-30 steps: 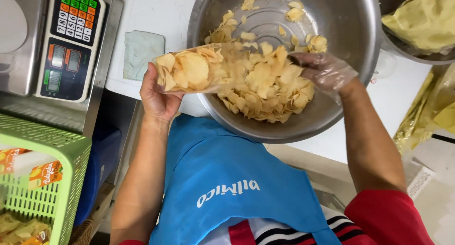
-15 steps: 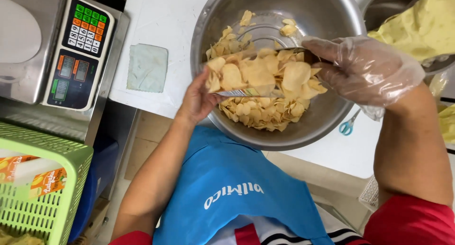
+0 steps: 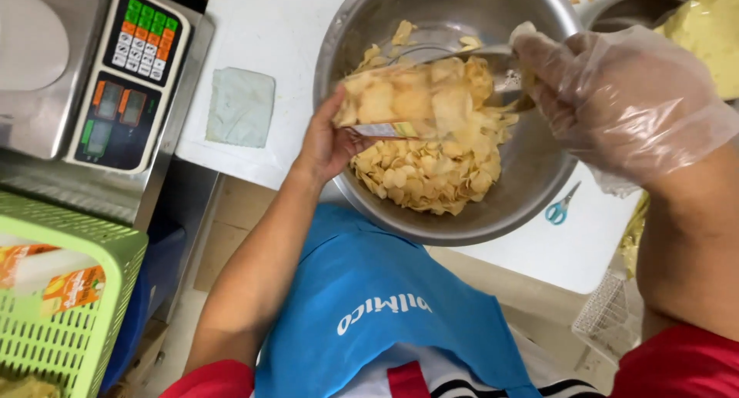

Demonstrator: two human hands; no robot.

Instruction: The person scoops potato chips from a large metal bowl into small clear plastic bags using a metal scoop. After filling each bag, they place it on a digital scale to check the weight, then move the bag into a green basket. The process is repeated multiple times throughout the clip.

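A large steel bowl [image 3: 539,175] on the white table holds a heap of pale yellow chips [image 3: 431,178]. My left hand [image 3: 327,140], bare, grips a clear plastic bag of chips [image 3: 408,98] by its bottom end and holds it sideways over the bowl. My right hand [image 3: 616,98] wears a thin clear plastic glove and is closed at the bag's open end on the right, over the bowl's far side. What the gloved fingers pinch is partly hidden.
A digital weighing scale [image 3: 123,75] with a coloured keypad stands at the left. A pale cloth pad [image 3: 240,107] lies on the white table [image 3: 262,28]. Blue-handled scissors [image 3: 560,207] lie right of the bowl. A green plastic basket [image 3: 61,306] is lower left. Another bowl of yellow food [image 3: 708,28] is top right.
The bag has gone from low at the bowl's left rim to higher over its middle. My gloved right hand left the chip heap and rose to the bag's open end.
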